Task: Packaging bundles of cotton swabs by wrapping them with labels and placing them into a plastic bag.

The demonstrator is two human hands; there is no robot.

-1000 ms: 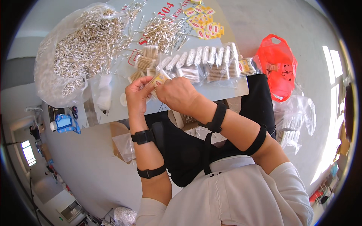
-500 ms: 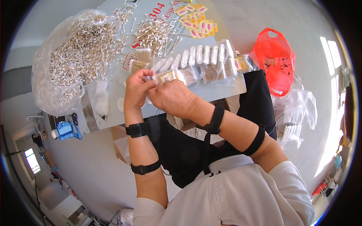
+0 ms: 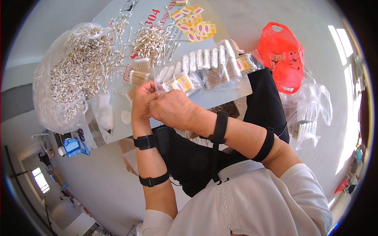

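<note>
My left hand [image 3: 142, 101] and my right hand [image 3: 173, 108] meet at the table's near edge, fingers closed at the left end of a clear plastic bag of cotton swabs [image 3: 193, 82]. A yellow card [image 3: 182, 83] lies inside that bag, over the swab sticks. My right hand's fingertips are hidden behind its knuckles. Beyond the bag runs a row of white-tipped swab bundles [image 3: 195, 59], with another packed bag [image 3: 217, 76] to the right. Small stacks of swabs [image 3: 139, 71] lie just beyond my left hand.
A large clear bag of loose swabs [image 3: 73, 74] fills the table's left. Farther back are a loose swab pile [image 3: 151, 43] and yellow cards [image 3: 197, 27]. A red plastic bag [image 3: 281, 59] and clear bags [image 3: 307, 106] lie at the right. A blue-cased device [image 3: 75, 146] sits at left.
Both hands have drawn slightly nearer to me and left. The yellow card in the bag is now more exposed. My view has shifted a little, too.
</note>
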